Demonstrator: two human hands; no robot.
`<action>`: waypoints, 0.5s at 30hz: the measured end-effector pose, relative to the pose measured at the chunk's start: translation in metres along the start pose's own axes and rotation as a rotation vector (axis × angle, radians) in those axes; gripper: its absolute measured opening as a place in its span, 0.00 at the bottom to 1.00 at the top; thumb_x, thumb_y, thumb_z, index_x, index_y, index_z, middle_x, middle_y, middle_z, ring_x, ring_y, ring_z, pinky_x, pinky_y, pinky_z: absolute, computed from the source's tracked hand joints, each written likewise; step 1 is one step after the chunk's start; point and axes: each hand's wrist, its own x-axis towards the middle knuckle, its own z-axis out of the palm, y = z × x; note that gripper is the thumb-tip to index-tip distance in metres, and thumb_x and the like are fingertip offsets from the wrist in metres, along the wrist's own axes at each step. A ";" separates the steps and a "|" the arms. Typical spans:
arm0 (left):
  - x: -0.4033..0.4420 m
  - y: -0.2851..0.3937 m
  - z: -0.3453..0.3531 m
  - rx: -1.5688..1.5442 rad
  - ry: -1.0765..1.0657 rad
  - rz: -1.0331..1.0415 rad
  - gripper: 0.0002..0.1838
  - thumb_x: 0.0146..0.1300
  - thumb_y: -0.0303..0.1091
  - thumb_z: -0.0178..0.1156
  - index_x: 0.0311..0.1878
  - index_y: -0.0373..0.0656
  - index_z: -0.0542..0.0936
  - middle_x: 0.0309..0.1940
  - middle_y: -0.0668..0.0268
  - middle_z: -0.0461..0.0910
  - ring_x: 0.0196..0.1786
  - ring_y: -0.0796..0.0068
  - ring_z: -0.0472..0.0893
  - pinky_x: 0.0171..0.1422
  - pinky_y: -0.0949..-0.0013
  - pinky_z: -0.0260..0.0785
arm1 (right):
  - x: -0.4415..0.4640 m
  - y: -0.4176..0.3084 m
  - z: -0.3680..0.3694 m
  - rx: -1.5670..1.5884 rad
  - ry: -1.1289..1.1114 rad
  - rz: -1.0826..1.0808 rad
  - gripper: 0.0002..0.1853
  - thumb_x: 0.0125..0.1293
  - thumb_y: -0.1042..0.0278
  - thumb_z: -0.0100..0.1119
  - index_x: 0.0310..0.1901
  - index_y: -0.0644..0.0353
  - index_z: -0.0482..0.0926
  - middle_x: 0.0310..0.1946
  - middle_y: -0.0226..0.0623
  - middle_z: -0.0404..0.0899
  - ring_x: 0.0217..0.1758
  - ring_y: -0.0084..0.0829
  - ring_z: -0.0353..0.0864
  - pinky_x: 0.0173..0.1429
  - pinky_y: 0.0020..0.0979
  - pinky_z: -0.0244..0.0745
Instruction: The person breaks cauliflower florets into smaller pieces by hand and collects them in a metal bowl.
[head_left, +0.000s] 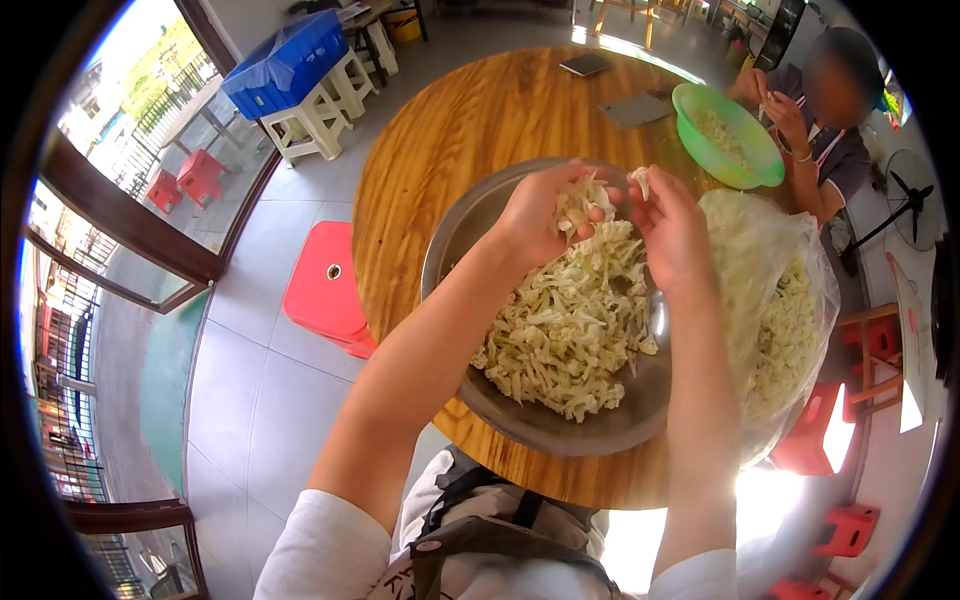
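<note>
A wide metal bowl [455,255] on the round wooden table holds a heap of cauliflower pieces [575,325]. Over the bowl's far part, my left hand [545,212] is cupped around several pale cauliflower pieces. Beside it, my right hand [668,230] pinches one small cauliflower piece [640,180] between thumb and fingers. The two hands are close together but apart. To the right of the bowl lies a clear plastic bag [740,270] full of more cauliflower.
The wooden table [400,160] carries a green basin [765,155], a phone [586,64] and a grey flat item [636,110]. A person [835,110] sits at the far right. A red stool [325,285] stands left; a blue crate [285,65] rests on white stools.
</note>
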 end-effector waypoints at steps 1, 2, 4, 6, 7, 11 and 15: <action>0.000 0.001 -0.002 -0.023 0.004 -0.003 0.16 0.68 0.39 0.42 0.45 0.36 0.72 0.33 0.61 0.76 0.24 0.78 0.69 0.20 0.78 0.57 | -0.001 0.000 0.002 -0.096 0.026 -0.048 0.09 0.61 0.64 0.58 0.39 0.59 0.78 0.33 0.27 0.77 0.36 0.18 0.73 0.43 0.21 0.66; 0.001 0.002 -0.004 -0.049 -0.001 -0.006 0.16 0.68 0.39 0.42 0.45 0.36 0.71 0.33 0.61 0.76 0.24 0.78 0.69 0.20 0.78 0.57 | -0.002 -0.002 0.002 -0.199 0.056 -0.102 0.09 0.61 0.64 0.58 0.39 0.59 0.78 0.33 0.27 0.77 0.36 0.18 0.73 0.43 0.21 0.66; 0.004 0.002 0.000 -0.052 -0.007 -0.012 0.16 0.68 0.39 0.42 0.45 0.35 0.71 0.32 0.61 0.76 0.24 0.77 0.69 0.20 0.78 0.57 | -0.001 0.001 0.000 -0.381 0.041 -0.179 0.13 0.62 0.62 0.57 0.43 0.62 0.77 0.36 0.29 0.78 0.40 0.20 0.75 0.44 0.22 0.68; 0.001 0.002 0.001 -0.006 0.017 -0.010 0.16 0.68 0.39 0.42 0.46 0.35 0.71 0.32 0.61 0.76 0.24 0.77 0.69 0.20 0.78 0.57 | -0.005 0.004 0.005 -0.513 0.019 -0.276 0.15 0.62 0.61 0.57 0.45 0.63 0.77 0.37 0.31 0.79 0.41 0.21 0.76 0.45 0.23 0.69; 0.003 0.001 -0.001 0.018 0.001 -0.021 0.15 0.68 0.40 0.42 0.45 0.37 0.72 0.31 0.62 0.76 0.24 0.76 0.70 0.20 0.76 0.57 | -0.007 0.002 0.006 -0.515 -0.007 -0.265 0.17 0.62 0.60 0.57 0.46 0.65 0.77 0.38 0.32 0.79 0.41 0.21 0.76 0.45 0.23 0.71; 0.001 -0.002 0.001 0.224 0.005 0.059 0.16 0.68 0.41 0.40 0.45 0.39 0.70 0.31 0.60 0.76 0.24 0.73 0.71 0.25 0.70 0.60 | -0.016 -0.010 0.015 -0.551 -0.141 -0.193 0.14 0.62 0.63 0.58 0.45 0.64 0.78 0.36 0.32 0.79 0.39 0.19 0.76 0.44 0.22 0.70; 0.002 -0.004 0.002 0.243 -0.042 0.046 0.15 0.67 0.40 0.41 0.43 0.40 0.72 0.30 0.64 0.75 0.26 0.74 0.71 0.25 0.71 0.61 | -0.020 -0.011 0.016 -0.557 -0.251 -0.152 0.11 0.63 0.66 0.57 0.43 0.63 0.79 0.34 0.30 0.79 0.38 0.18 0.76 0.42 0.22 0.70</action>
